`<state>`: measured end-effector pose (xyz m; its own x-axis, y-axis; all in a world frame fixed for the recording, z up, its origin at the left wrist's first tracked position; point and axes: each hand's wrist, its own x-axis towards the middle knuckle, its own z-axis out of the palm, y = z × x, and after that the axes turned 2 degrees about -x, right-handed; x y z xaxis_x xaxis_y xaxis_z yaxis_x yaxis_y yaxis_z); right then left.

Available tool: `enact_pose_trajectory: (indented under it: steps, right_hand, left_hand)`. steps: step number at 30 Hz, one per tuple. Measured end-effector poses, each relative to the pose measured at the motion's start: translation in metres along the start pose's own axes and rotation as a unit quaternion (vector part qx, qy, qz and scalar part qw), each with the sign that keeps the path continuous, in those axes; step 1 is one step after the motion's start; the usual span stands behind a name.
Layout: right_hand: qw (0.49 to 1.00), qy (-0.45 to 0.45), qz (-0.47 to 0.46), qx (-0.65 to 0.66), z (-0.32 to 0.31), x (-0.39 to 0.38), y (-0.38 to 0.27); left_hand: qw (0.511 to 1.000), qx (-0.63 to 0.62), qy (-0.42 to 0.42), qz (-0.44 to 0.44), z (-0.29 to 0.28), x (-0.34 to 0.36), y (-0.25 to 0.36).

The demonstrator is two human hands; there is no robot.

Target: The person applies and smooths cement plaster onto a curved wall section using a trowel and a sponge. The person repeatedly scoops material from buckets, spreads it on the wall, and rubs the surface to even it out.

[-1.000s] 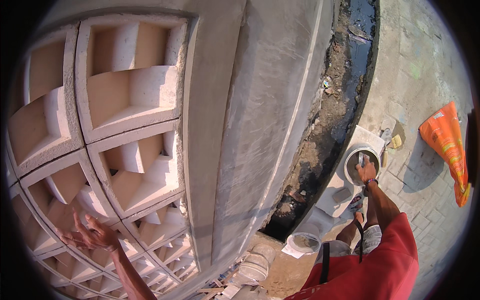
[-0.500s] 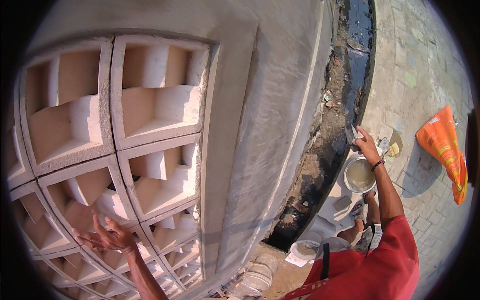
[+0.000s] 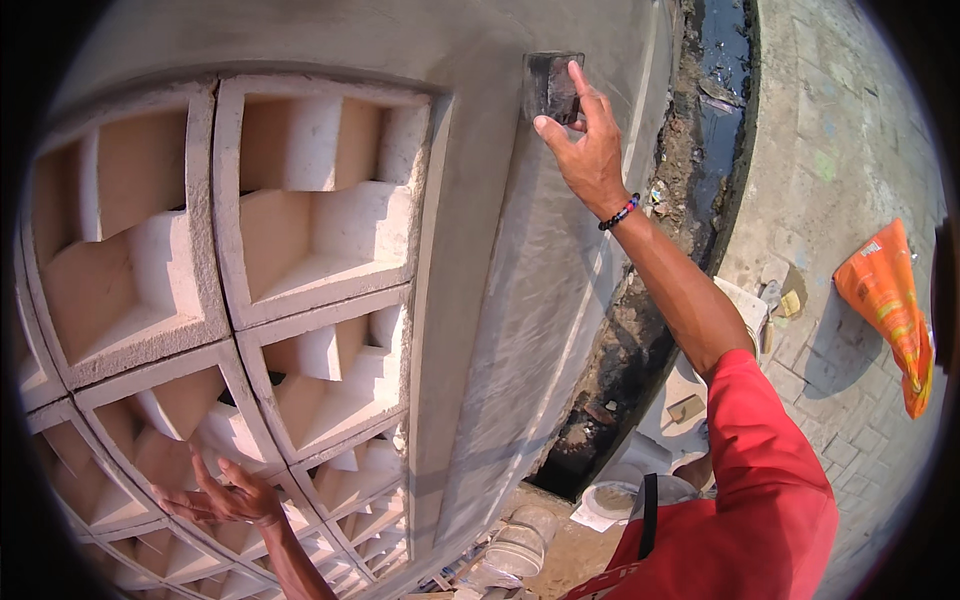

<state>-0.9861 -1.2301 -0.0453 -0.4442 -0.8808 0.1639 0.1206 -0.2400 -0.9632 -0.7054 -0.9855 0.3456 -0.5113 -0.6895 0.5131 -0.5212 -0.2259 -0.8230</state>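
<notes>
My right hand [image 3: 592, 160] presses a dark, flat rectangular scraper [image 3: 551, 88] against the smooth grey wall [image 3: 480, 45]. Fingers and thumb grip the scraper's right and lower edges, just above the upper end of a raised vertical band [image 3: 462, 270]. Down at the left, my left hand [image 3: 230, 495] has its fingers spread and nothing in them. It is in front of the pale ventilation blocks [image 3: 225, 260]; whether it touches them I cannot tell.
A gutter [image 3: 718, 60] with dark water and rubble runs along the wall's foot. Beyond it, an orange bag [image 3: 880, 300] lies on the paving [image 3: 800, 200]. Beside my right arm is a small trowel [image 3: 770, 295]. White buckets [image 3: 520, 545] stand below.
My right hand has gone from above the bucket by the gutter, up and left to the wall, bringing the scraper along. My left hand has barely shifted.
</notes>
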Motion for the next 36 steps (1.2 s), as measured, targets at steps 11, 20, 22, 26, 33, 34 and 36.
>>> enact_pose_trajectory:
  steps: [11,20,22,26,33,34,36]
  right_hand:
    - [0.998,0.038,-0.029,-0.05,0.033,-0.007,-0.012]
    - [0.998,0.005,0.045,0.031,-0.006,-0.047,-0.012]
    - [0.998,0.04,0.049,0.029,-0.003,0.007,0.005]
    - [0.998,0.011,0.04,-0.043,0.017,0.027,-0.005]
    - [0.992,-0.102,0.076,0.024,0.006,-0.116,-0.033]
    - [0.99,-0.108,0.087,0.027,-0.001,-0.118,-0.033]
    - [0.993,-0.024,0.105,0.045,-0.007,-0.07,-0.028]
  left_hand:
    - [1.0,-0.001,0.001,0.006,0.004,0.003,0.002]
    - [1.0,0.009,-0.005,0.011,-0.001,-0.003,-0.004]
    - [1.0,0.003,0.0,0.014,0.001,-0.002,-0.003]
    - [1.0,-0.003,0.008,0.012,0.005,-0.001,-0.002]
    - [1.0,-0.001,0.01,0.013,0.0,0.0,-0.006]
    - [1.0,0.003,0.01,0.015,-0.001,-0.001,-0.007]
    - [1.0,0.005,0.005,0.016,-0.002,-0.003,-0.007]
